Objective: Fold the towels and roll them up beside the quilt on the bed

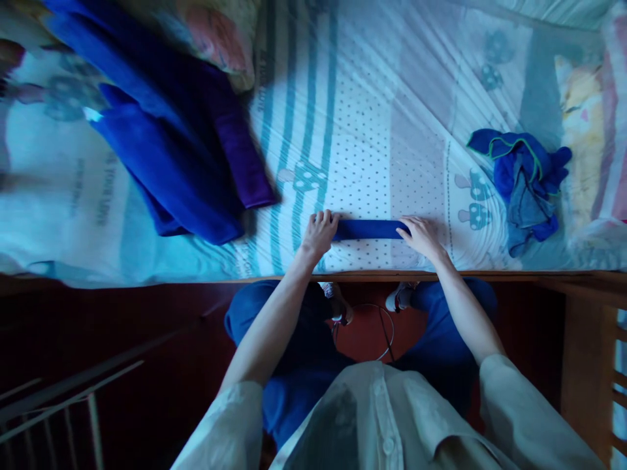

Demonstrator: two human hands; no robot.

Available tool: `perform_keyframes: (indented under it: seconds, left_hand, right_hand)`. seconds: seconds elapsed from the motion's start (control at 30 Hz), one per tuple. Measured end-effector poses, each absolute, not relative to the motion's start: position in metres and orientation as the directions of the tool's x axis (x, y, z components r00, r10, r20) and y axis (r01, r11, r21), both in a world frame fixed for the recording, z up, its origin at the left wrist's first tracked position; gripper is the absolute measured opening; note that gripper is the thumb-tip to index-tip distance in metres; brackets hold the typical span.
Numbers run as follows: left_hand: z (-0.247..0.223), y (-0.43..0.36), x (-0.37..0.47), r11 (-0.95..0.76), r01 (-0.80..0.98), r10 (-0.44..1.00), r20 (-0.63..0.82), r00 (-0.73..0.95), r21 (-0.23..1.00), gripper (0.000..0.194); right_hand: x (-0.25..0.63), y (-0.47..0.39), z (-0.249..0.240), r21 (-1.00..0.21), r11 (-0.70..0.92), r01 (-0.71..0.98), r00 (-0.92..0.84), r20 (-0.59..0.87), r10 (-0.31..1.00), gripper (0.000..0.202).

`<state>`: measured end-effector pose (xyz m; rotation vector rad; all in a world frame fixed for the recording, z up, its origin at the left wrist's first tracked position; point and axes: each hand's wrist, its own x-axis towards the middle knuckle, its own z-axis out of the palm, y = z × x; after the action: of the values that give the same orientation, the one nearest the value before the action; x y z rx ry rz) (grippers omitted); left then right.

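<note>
A narrow, flat strip of blue cloth [369, 230] lies level on the patterned bed sheet, near the bed's front edge. My left hand [321, 232] grips its left end, fingers curled over the cloth. At the right end my right hand [420, 235] holds the strip, with the thumb and fingers on it. Between my hands the strip looks straight and smooth. The parts under my fingers are hidden.
Blue clothing [171, 156] with a purple piece [242, 153] lies to the left. A crumpled blue and denim bundle [526, 183] is on the right, beside a yellow plush item [582, 130]. The wooden bed edge [382, 276] runs before my knees.
</note>
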<state>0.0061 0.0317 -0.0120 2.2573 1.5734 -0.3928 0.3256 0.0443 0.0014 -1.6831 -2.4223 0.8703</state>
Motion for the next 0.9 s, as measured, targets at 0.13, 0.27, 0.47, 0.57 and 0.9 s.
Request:
perform_keyframes:
  seconds: [0.13,0.27,0.47,0.57,0.9]
  left_hand:
    - [-0.019,0.031,0.013,-0.271,0.945,0.887,-0.335,0.319,0.183,0.059]
    - [-0.024,0.033,0.020,-0.234,0.945,0.915,-0.275,0.294,0.228,0.057]
    - [-0.017,0.045,0.019,-0.260,0.925,0.939,-0.151,0.309,0.277,0.048]
    - [-0.005,0.052,0.015,-0.281,0.913,0.948,-0.063,0.312,0.296,0.049]
    - [0.037,0.067,-0.004,-0.254,0.862,0.967,0.096,0.236,0.438,0.061]
  right_hand:
    - [0.318,0.044,0.000,-0.498,0.246,0.831,-0.405,-0.241,0.882,0.040]
    - [0.299,0.046,0.001,-0.493,0.228,0.840,-0.384,-0.243,0.891,0.041]
    - [0.244,0.074,0.008,-0.584,0.163,0.795,-0.463,-0.410,0.786,0.057]
    - [0.212,0.098,0.009,-0.622,0.123,0.773,-0.493,-0.467,0.734,0.074]
    - [0.135,0.129,0.028,-0.678,0.048,0.734,-0.488,-0.477,0.731,0.042]
